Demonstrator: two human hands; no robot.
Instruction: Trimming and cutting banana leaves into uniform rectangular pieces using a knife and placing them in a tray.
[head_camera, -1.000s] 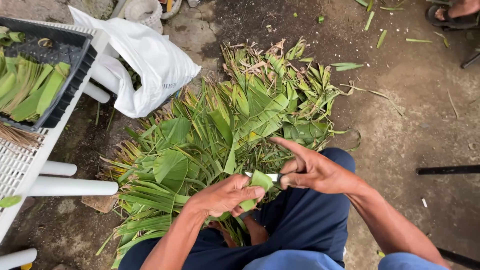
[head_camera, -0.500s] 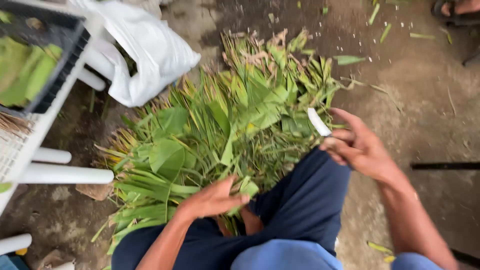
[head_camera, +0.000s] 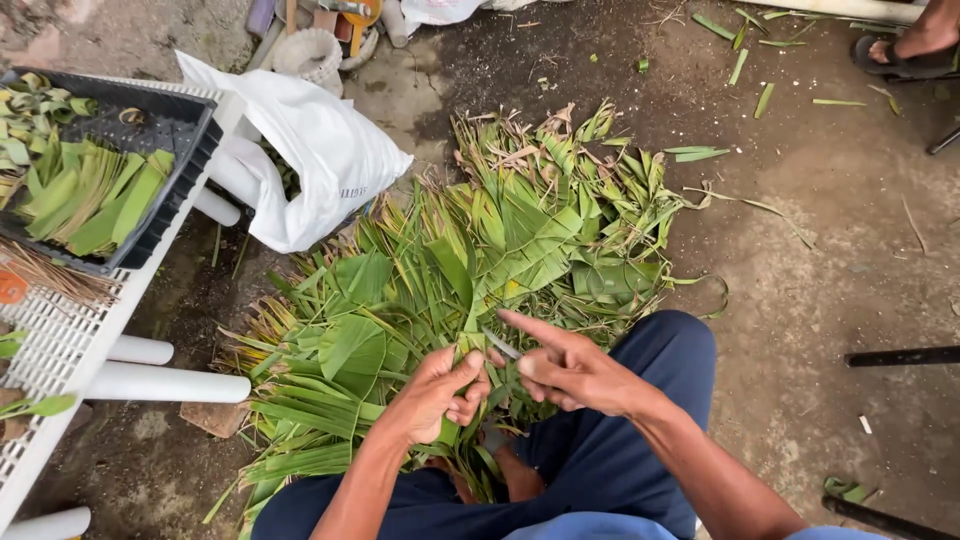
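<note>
My left hand (head_camera: 432, 395) is closed around a green leaf strip (head_camera: 462, 345) that runs away from me, just above my lap and over the leaf pile (head_camera: 450, 260). My right hand (head_camera: 570, 372), touching it from the right, grips what looks like a small knife (head_camera: 502, 345) laid across the strip, forefinger stretched out.

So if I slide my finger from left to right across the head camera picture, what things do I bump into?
Black tray of cut leaves → white bag → left hand holding a leaf → right hand with a knife → dark bar on the ground.
</note>
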